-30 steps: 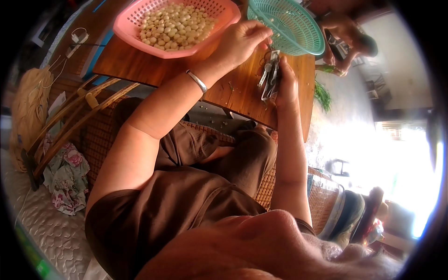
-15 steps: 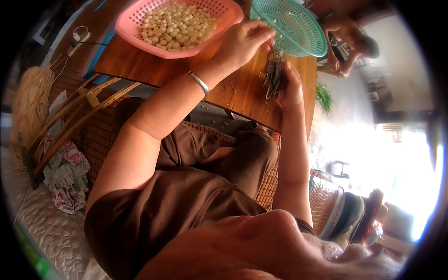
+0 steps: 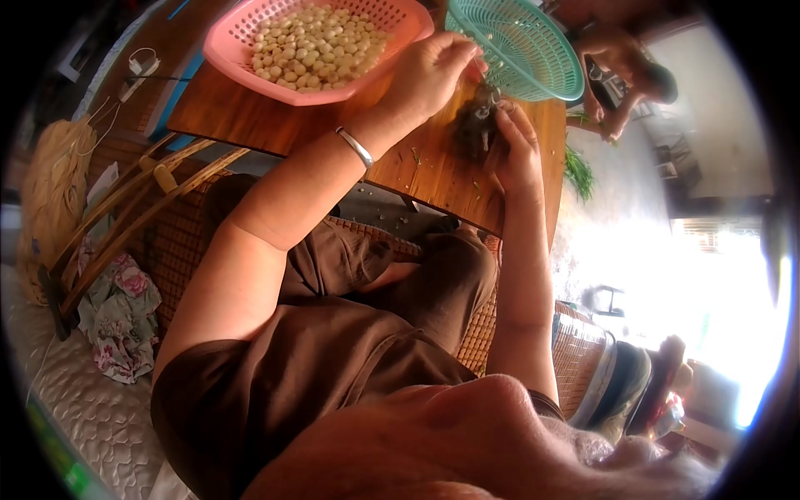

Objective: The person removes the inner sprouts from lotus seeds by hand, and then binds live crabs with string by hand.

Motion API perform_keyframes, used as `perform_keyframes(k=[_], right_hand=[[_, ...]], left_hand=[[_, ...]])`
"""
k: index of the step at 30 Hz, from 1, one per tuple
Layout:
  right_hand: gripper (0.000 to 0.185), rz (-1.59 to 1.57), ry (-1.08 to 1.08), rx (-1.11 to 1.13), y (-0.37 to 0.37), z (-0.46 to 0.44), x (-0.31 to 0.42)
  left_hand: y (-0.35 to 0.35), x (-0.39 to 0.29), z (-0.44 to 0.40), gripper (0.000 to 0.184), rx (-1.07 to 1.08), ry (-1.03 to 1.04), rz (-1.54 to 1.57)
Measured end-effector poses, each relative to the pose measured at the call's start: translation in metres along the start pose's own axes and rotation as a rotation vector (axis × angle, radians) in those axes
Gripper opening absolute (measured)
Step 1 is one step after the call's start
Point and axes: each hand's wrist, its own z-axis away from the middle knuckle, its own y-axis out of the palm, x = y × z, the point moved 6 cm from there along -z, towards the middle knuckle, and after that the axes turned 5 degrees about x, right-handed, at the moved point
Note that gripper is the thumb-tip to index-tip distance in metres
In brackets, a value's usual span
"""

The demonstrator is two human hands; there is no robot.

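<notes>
My left hand (image 3: pixel 427 77), with a silver bangle at the wrist, has its thumb and fingers pinched together at the upper end of a dark metallic bunch of keys (image 3: pixel 483 112). Blur hides the bunch's exact parts. At its right side is my right hand (image 3: pixel 518 150), fingers curled and fingertips on the bunch. Both hands are over the wooden table (image 3: pixel 433 171). Just beyond them stands a green mesh basket (image 3: pixel 546 62) with a few small pale pieces inside. A pink basket (image 3: pixel 229 62) full of pale round nuts or seeds (image 3: pixel 312 50) is at the upper left.
Another person (image 3: pixel 629 71) bends forward at the upper right, near green stalks (image 3: pixel 577 173) on the floor. Bamboo poles (image 3: pixel 179 179), a floral cloth (image 3: pixel 121 321) and a white power strip (image 3: pixel 142 71) are at the left. Small scraps dot the table.
The key bunch has turned and swung between my hands and now looks blurred. My right hand's fingers have shifted around it; my left hand has barely moved.
</notes>
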Motion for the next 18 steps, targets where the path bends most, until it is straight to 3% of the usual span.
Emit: perform_keyframes(k=[11,13,18], right_hand=[[0.019,-0.066,-0.035,0.081,-0.005,-0.002,0.002],[0.018,-0.083,-0.135,-0.032,0.004,-0.001,0.011],[0.016,-0.111,-0.129,-0.03,-0.007,-0.001,0.012]], left_hand=[[0.0,0.004,0.0,0.025,-0.019,-0.047,0.012],[0.001,0.008,0.0,0.026,-0.008,-0.091,0.007],[0.001,0.011,0.0,0.028,-0.004,-0.099,-0.057]])
